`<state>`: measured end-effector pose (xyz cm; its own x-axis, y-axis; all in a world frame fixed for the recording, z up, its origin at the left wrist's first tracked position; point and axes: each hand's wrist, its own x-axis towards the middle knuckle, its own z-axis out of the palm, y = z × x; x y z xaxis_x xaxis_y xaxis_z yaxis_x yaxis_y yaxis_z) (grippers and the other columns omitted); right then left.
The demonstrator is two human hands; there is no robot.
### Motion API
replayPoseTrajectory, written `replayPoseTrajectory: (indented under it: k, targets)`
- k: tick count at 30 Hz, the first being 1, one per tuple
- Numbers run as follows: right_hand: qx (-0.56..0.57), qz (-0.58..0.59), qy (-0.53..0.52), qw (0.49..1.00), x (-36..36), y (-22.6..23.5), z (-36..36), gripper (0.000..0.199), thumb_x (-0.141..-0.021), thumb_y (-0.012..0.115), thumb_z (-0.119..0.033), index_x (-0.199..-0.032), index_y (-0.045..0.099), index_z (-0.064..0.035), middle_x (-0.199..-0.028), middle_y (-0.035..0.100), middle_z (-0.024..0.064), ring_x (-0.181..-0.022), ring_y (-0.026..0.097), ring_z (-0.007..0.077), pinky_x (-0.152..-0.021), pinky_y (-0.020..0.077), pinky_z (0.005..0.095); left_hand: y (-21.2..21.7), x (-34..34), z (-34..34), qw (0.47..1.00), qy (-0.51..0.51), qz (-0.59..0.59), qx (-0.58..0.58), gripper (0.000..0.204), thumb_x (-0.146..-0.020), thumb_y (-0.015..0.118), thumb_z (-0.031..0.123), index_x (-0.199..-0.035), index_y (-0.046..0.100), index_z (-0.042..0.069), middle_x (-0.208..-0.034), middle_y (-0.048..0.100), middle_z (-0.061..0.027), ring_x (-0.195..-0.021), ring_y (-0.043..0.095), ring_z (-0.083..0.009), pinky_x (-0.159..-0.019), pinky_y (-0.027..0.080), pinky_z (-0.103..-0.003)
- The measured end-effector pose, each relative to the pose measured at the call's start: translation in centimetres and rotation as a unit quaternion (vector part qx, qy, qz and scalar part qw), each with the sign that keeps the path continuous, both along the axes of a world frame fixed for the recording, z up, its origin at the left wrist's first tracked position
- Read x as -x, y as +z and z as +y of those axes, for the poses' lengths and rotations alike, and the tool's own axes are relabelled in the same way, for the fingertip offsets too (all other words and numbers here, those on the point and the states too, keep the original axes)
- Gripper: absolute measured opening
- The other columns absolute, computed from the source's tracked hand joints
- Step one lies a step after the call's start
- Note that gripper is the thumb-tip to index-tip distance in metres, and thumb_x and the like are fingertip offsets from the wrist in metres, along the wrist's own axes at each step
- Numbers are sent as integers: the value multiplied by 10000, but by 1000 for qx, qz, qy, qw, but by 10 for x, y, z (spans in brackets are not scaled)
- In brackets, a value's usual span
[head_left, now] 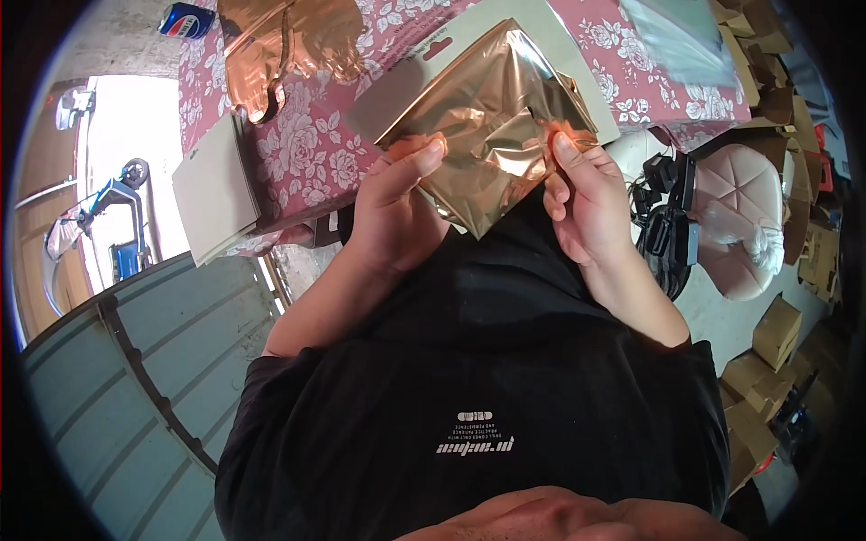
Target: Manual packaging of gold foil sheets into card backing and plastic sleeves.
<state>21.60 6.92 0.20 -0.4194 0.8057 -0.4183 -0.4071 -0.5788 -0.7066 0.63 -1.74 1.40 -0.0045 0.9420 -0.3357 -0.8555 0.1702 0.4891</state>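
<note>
Between my two hands is a folded sheet of shiny copper-gold foil [492, 126], held as a diamond with one corner toward me. My left hand [397, 198] pinches its left side, thumb on top. On the right edge, my right hand [591, 194] grips it the same way; the fingers beneath are partly hidden. Behind the foil lies a pale card [469, 32] with a hanging slot, partly covered by it. More flat copper foil pieces [316, 36] with rounded shapes rest at the far left of the table.
A pink flowered tablecloth [311, 135] covers the table. Pale cards [216, 194] stand at its left edge, near a blue can [187, 20]. Clear plastic bags [681, 41] lie far right. Beyond are a padded seat [740, 216], black bags [666, 225] and cardboard boxes [778, 332].
</note>
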Motion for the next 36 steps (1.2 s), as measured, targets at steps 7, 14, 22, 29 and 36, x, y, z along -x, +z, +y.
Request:
replayPoseTrajectory:
  k: [7, 14, 22, 29, 36]
  targets:
    - [-3, 29, -6, 1000, 0, 9, 1, 129, -1106, 625, -209, -1149, 672, -96, -999, 698, -16, -558, 469, 9, -432, 405, 172, 2, -4, -8, 999, -11, 43, 16, 364, -1032, 615, 144, -1350, 638, -31, -1314, 696, -145, -1286, 644, -302, -1153, 475, -479]
    - [12, 51, -30, 998, 9, 3, -1, 142, -1110, 622, -227, -1160, 650, -98, -984, 686, -20, -568, 487, 6, -450, 423, 175, -13, -1, -7, 999, 11, 6, 32, 327, -1020, 649, 141, -1299, 677, -25, -1258, 721, -117, -1274, 652, -270, -1138, 484, -471]
    - [23, 86, -5, 996, 11, 8, 1, 140, -1101, 627, -191, -1184, 632, -79, -1016, 694, 10, -568, 503, 12, -444, 426, 158, -4, 3, -6, 1000, -11, 9, 20, 360, -1009, 667, 130, -1332, 657, -30, -1294, 715, -136, -1266, 662, -269, -1117, 502, -446]
    - [-53, 66, 159, 984, 5, 0, 8, 262, -973, 743, 5, -1204, 630, -44, -1031, 731, 59, -603, 562, 22, -446, 405, 157, 2, -3, -1, 995, 28, 96, -12, 560, -996, 641, 38, -1540, 510, 61, -1416, 653, -149, -1293, 649, -259, -1132, 496, -434]
    - [-64, 43, 41, 996, 20, -6, -7, 196, -996, 726, -10, -1179, 663, -41, -1010, 739, 51, -612, 588, 30, -494, 453, 173, -14, 4, -15, 994, 27, 107, 24, 351, -1003, 647, 11, -1353, 653, -16, -1288, 720, -105, -1229, 660, -204, -1050, 514, -394]
